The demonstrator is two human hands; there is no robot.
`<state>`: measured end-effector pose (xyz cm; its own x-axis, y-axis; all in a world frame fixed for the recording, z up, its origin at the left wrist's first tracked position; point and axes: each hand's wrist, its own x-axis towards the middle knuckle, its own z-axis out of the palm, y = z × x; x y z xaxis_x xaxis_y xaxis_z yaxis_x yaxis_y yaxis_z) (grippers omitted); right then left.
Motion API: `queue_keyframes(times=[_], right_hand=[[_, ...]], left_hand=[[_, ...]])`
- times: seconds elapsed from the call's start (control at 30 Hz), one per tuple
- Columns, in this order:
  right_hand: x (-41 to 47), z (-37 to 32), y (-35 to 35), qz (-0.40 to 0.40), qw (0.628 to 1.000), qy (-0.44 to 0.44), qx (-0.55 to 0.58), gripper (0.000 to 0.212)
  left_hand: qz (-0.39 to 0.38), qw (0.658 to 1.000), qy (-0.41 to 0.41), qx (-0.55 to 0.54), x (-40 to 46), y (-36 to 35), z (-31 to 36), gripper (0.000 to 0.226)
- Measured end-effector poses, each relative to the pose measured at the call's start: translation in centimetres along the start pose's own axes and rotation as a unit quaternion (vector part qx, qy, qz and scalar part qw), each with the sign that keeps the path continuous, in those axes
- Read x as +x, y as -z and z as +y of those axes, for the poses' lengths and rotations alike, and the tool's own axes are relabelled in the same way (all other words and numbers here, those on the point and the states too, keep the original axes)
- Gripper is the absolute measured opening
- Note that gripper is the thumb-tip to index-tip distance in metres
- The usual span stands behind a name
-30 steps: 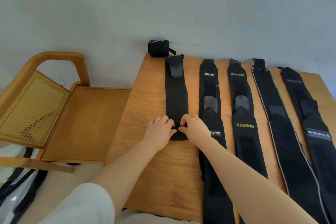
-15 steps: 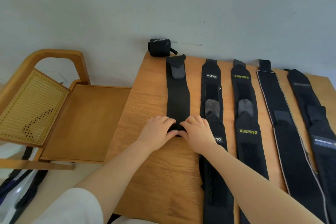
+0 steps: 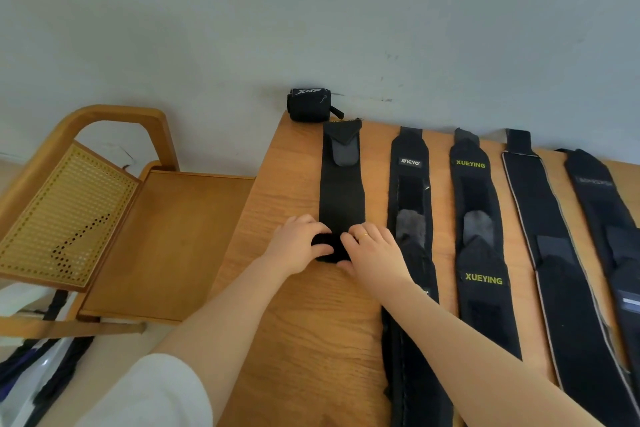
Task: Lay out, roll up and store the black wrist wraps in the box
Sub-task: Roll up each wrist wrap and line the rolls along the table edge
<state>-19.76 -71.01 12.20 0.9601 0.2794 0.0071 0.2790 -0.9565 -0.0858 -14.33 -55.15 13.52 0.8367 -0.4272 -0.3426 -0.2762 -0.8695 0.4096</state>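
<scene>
At far left we saw a wooden chair [image 3: 104,218] with a woven cane panel, set beside a wooden table [image 3: 294,322]. On the table's far left corner, against the wall, a rolled wrap [image 3: 309,104] stood by itself. Just in front of it lay the leftmost wrap [image 3: 341,191], flat along most of its length, its near end wound into a small roll [image 3: 327,248]. Our left hand [image 3: 294,246] gripped that roll from the left, fingers curled over its top and thumb in front. Our right hand [image 3: 374,253], a ring on one finger, clamped it from the right in the same way. Farther right, four more black wraps [image 3: 481,253] lay flat in parallel strips, close beside one another, running from the wall edge toward us.
</scene>
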Motion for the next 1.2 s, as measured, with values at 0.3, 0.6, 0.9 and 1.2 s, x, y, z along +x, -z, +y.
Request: queue_keyframes(times=[0.3,0.6,0.9,1.2], right_hand=[[4.8,2.8,1.6,-0.163,0.919,-0.145,0.329,0.038],[4.4,1.4,0.7,0.006,0.995,-0.056,0.084,0.03],[6.0,4.1,2.2,-0.131,0.933,-0.132,0.308,0.044],[0.9,2.0,1.8,-0.229,0.884,-0.112,0.392,0.038]], left_hand=[[0.105,0.979,-0.066,0.16,-0.7,-0.7,0.4,0.051],[0.074,0.98,-0.048,0.18,2.5,0.8,0.1,0.05],[-0.039,0.999,0.01,-0.034,4.8,3.6,0.3,0.037],[-0.085,0.994,-0.051,0.05,-1.2,2.0,0.1,0.037]])
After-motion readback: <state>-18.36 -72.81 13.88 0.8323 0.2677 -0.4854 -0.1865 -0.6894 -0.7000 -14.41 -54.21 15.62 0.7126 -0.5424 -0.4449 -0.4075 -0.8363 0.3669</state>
